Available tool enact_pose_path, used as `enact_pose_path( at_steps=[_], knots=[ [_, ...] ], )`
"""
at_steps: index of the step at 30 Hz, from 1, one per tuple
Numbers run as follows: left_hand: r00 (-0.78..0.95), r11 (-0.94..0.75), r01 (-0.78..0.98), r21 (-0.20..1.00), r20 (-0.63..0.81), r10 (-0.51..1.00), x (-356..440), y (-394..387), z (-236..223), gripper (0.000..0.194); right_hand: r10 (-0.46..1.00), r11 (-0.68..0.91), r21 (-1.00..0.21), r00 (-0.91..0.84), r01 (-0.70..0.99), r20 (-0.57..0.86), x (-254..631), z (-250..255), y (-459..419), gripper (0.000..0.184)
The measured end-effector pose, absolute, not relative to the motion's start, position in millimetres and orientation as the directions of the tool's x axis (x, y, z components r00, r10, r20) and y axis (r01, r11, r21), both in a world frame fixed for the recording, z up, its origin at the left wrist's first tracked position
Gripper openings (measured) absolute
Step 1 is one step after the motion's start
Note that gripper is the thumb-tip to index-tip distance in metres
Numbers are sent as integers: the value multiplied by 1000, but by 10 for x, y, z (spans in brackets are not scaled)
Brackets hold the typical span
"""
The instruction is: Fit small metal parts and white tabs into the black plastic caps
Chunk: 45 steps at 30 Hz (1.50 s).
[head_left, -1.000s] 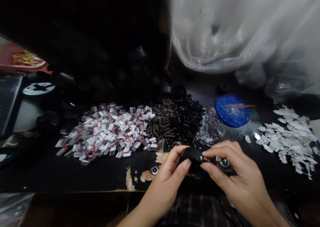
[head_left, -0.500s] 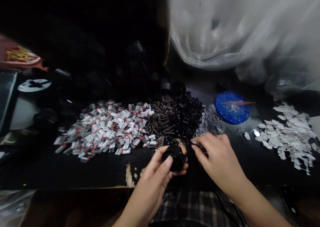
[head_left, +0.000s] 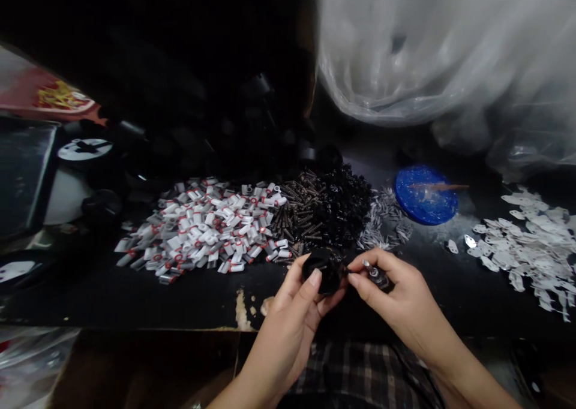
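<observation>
My left hand (head_left: pixel 299 304) is closed around a round black plastic housing (head_left: pixel 324 271), thumb across its near side. Close by on the right, my right hand (head_left: pixel 387 283) pinches a small dark part (head_left: pixel 348 270) at the housing's edge; its exact kind is too small to make out. A dark tool-like piece with a shiny metal tip (head_left: pixel 375 274) also rests in the curled right fingers. Behind the hands lie heaps of coil springs (head_left: pixel 299 208) and small black parts (head_left: pixel 344 202).
White sleeves with red rings (head_left: pixel 216 223) are piled on the left. Small grey pins (head_left: pixel 382 217) lie beside a blue lid of grease (head_left: pixel 425 196) with a wooden stick (head_left: pixel 441 187) on it. Thin white plates (head_left: pixel 535 241) are heaped right. A clear plastic bag (head_left: pixel 405 55) hangs behind.
My right hand has turned and come to the housing's edge, bringing the metal-tipped piece into view. The housing has tilted in my left hand. The whole view has shifted slightly.
</observation>
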<state>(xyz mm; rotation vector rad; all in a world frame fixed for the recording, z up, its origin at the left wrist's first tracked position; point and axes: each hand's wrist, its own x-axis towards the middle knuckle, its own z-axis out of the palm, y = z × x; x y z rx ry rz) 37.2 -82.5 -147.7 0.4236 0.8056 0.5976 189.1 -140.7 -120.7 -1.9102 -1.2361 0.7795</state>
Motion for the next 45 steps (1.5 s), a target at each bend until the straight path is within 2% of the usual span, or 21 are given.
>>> enact_pose_path(
  at_steps=[2,5,8,13,17,20,25,30,33,36,39,42,45],
  knots=[
    [553,765,-348,542,-541,634,393,-826,-1458,23,934,-199,-805,356,559,15,1860,-1200,-1429,6],
    [518,759,-363,540,-560,646,402,-821,-1451,24,941,-36,-651,244,758,232,1834,-1191,-1444,14],
    [510,760,-351,547,-569,645,376,-812,-1455,22,939,16,-580,187,814,289,1837,-1158,-1444,17],
    [583,769,-285,572,-534,613,313,-833,-1462,20,929,27,-726,252,687,272,1835,-1080,-1427,14],
    [620,788,-233,570,-537,572,310,-872,-1480,19,922,44,-752,264,658,285,1801,-1064,-1414,13],
    [625,789,-220,573,-538,565,312,-861,-1491,19,938,77,-761,211,644,274,1795,-1062,-1426,15],
    [660,798,-200,569,-524,538,292,-813,-1499,22,953,86,-717,154,691,262,1823,-1005,-1447,15],
    [683,819,-218,531,-516,517,298,-796,-1534,23,963,119,-552,39,826,266,1862,-898,-1411,6],
    [672,819,-208,535,-530,517,299,-759,-1510,25,982,77,-587,41,806,186,1882,-846,-1394,9],
    [603,794,-201,574,-567,562,271,-708,-1447,24,993,-93,-711,115,697,-17,1887,-824,-1402,22],
    [525,763,-201,615,-589,614,234,-677,-1406,22,985,-167,-752,77,638,-153,1888,-825,-1419,34],
    [505,739,-181,649,-583,636,212,-675,-1419,24,988,-129,-733,24,668,-152,1893,-816,-1424,36],
    [525,728,-142,671,-572,630,198,-674,-1457,25,995,-72,-688,6,722,-98,1895,-789,-1417,30]
  ],
)
